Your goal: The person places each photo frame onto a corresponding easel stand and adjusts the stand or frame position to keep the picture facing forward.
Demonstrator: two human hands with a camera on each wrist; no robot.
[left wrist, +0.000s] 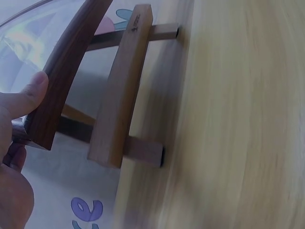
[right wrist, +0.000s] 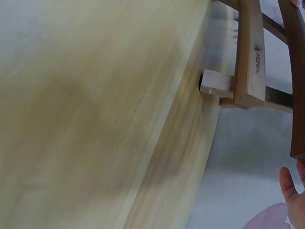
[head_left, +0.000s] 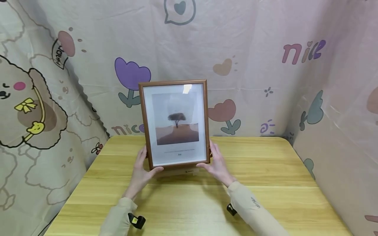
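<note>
A brown wooden picture frame (head_left: 176, 154), with a print of a lone tree behind its clear front, stands nearly upright in the head view, leaning slightly left. My left hand (head_left: 139, 173) grips its lower left corner, thumb on the front and fingers behind. At the opposite lower corner my right hand (head_left: 217, 166) holds it, thumb along the bottom edge and fingers by the side. Below and behind the frame is a small wooden stand (left wrist: 116, 95), its crossbar and two feet showing in the left wrist view. The frame's bottom edge is above the crossbar in that view.
The stand's feet rest on a light wood-grain table (head_left: 260, 196). A patterned curtain (head_left: 251, 39) with cartoon flowers and lettering hangs behind the table and along both sides. Black wrist cameras (head_left: 137, 221) sit at both sleeves.
</note>
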